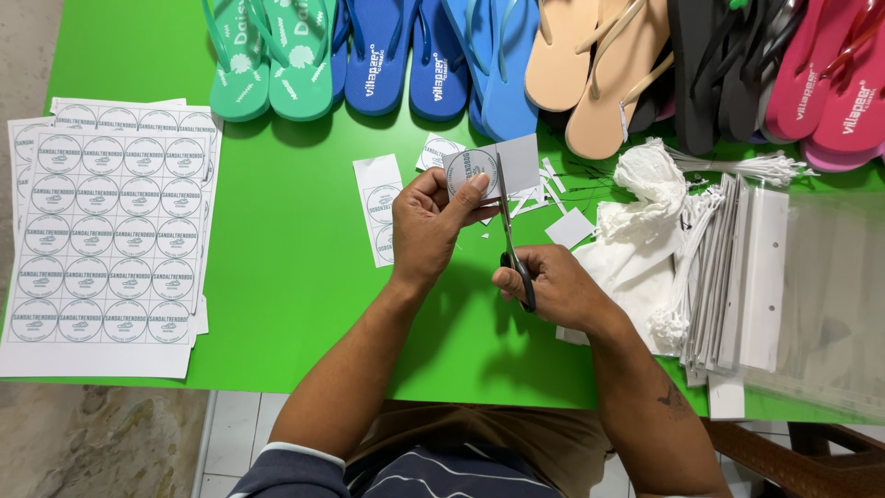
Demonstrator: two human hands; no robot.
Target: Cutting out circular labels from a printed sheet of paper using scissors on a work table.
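Note:
My left hand point(429, 226) pinches a small piece of white sticker paper point(493, 164) printed with a round label, held above the green table point(286, 249). My right hand point(553, 286) grips a pair of black-handled scissors point(513, 240), whose blades point up and bite into the paper beside the round label. A cut strip with round labels point(382, 207) lies flat just left of my left hand. Small white paper offcuts point(562, 217) are scattered under and to the right of the scissors.
A stack of sheets of round labels point(106, 231) lies at the left. Rows of flip-flops, green point(267, 55), blue point(433, 55), tan point(599, 65), black and pink point(830, 83), line the far edge. White string ties point(650, 180) and clear plastic bags point(793, 286) sit at the right.

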